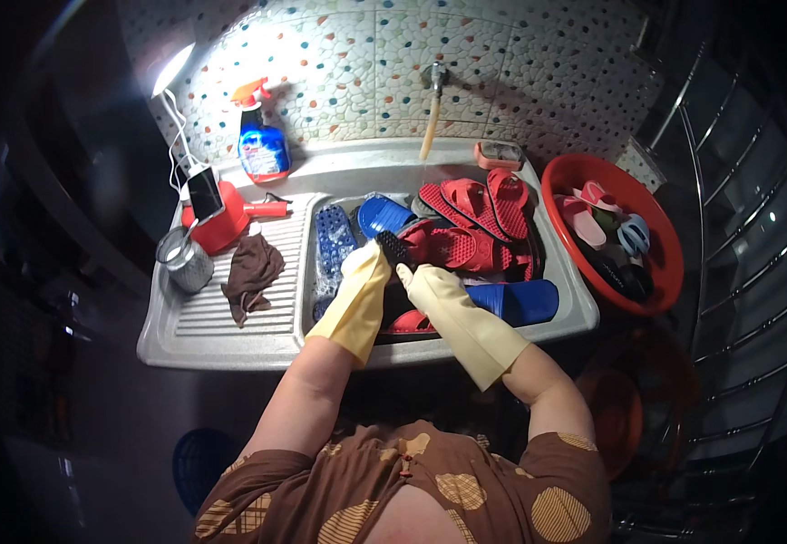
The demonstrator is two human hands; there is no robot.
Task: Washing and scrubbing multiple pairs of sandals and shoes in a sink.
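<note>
Both hands wear pale yellow rubber gloves over the basin of a grey sink [577, 309]. My left hand [364, 264] grips a black, bumpy-surfaced piece of footwear [391, 249], probably a slipper. At its near end is my right hand [426, 280], its fingers close to or on it; whether they grip something is hidden. Red slippers [465, 248] with nubbed soles pile up at the right of the basin. A blue slipper [385, 216] lies behind my left hand, another blue slipper [529, 302] at the front right. Suds surround a perforated blue slipper [334, 231] on the left.
On the drainboard [189, 326] are a brown cloth [255, 272], a glass jar [185, 262], a red dustpan-like scoop [230, 221] with a phone [204, 194], and a spray bottle [262, 149]. A tap hose [429, 129] hangs over the basin. A red tub [669, 272] holds more footwear.
</note>
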